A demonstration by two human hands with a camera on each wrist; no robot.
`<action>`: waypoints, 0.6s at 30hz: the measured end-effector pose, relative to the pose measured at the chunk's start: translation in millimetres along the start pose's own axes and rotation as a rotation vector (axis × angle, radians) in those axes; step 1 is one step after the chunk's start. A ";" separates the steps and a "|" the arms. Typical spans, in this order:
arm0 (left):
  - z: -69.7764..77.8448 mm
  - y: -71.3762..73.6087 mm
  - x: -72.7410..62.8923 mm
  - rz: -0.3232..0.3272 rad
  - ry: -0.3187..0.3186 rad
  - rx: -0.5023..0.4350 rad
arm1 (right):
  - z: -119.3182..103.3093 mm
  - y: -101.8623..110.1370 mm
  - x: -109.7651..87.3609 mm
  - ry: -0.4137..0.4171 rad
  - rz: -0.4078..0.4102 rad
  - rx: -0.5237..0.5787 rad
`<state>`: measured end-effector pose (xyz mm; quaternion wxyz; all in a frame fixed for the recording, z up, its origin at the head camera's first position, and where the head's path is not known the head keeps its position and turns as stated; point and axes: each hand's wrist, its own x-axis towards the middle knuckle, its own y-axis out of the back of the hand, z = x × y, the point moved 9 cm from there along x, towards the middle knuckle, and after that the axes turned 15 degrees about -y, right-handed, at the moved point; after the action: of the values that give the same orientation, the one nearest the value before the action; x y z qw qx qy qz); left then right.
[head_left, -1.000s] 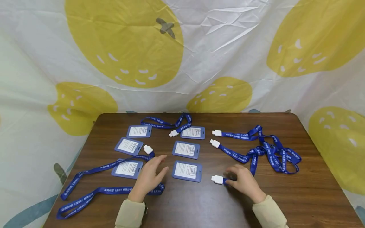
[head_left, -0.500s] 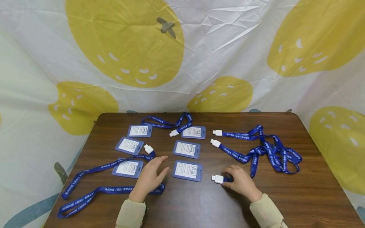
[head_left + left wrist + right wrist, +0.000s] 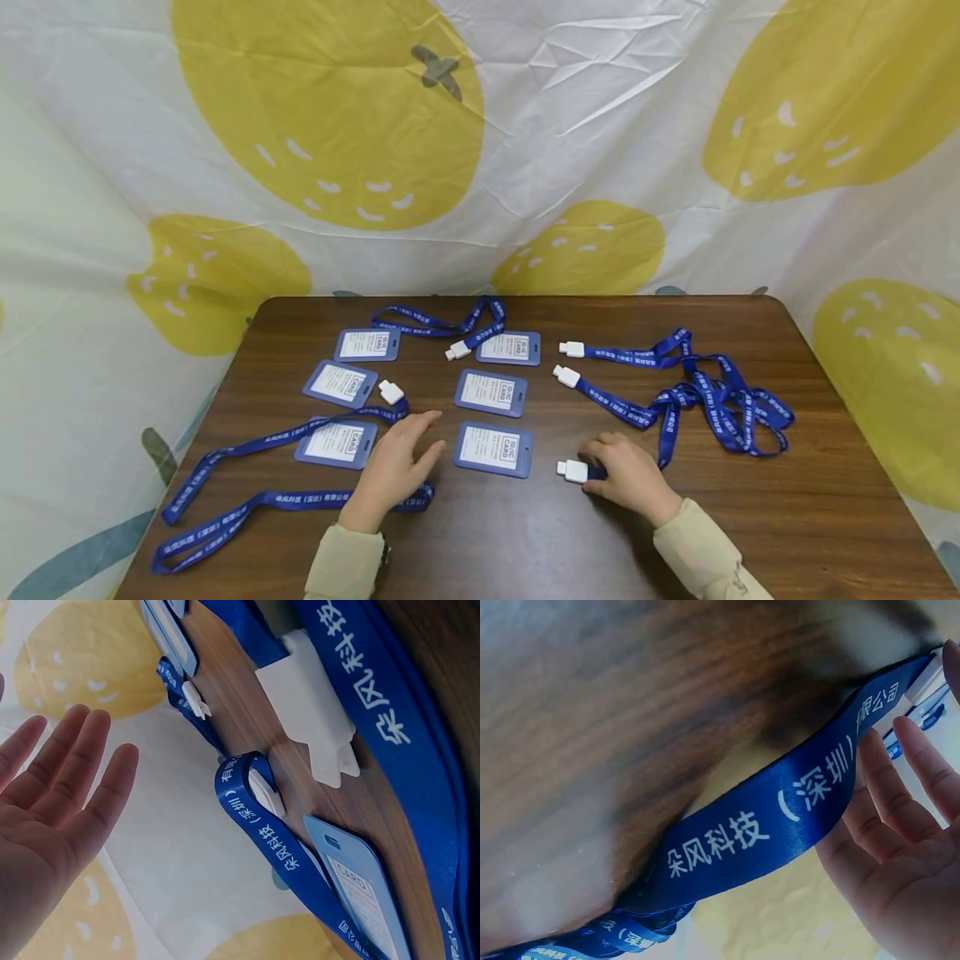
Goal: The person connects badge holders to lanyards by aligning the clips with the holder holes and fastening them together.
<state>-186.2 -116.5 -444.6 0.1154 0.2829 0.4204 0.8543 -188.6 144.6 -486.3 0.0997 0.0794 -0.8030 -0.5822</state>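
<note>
My left hand (image 3: 396, 467) hovers with spread fingers over a blue lanyard (image 3: 300, 500) at the left front. In the left wrist view its fingers are extended and hold nothing; a white lanyard clip (image 3: 304, 694) hangs in the foreground there. On the right, my right hand (image 3: 626, 475) is beside a white lanyard clip (image 3: 576, 471), its fingers about the blue strap just behind it. The right wrist view has those fingers loosely extended against the blue strap (image 3: 757, 825), not curled round it. Nearest between the hands is a blue ID card holder (image 3: 468, 450).
Several more blue card holders (image 3: 341, 384) lie in two columns on the brown table (image 3: 510, 542). One lanyard (image 3: 457, 350) overlaps the back holder. Tangled lanyards (image 3: 712, 400) lie at the right. A lemon-print cloth (image 3: 570, 108) hangs behind the table.
My right hand has shifted slightly left, closer to the white clip. The clip and card holders stay where they were, and my left hand stays nearly still.
</note>
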 end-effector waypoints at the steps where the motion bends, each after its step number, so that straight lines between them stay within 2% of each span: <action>1: 0.1 -0.1 0.1 0.000 -0.001 0.000 | -0.5 -0.2 0.2 0.002 0.001 -0.007; 10: -0.9 -1.5 0.0 -0.021 0.008 0.003 | -4.7 -2.2 0.2 0.027 0.014 -0.057; 18: -1.7 -3.6 1.4 -0.040 0.014 -0.003 | -10.1 -0.9 -0.7 0.055 0.019 -0.045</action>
<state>-188.5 -114.7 -447.8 0.1297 0.2682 0.4255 0.8545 -185.4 135.2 -484.2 0.1288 0.0854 -0.7874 -0.5968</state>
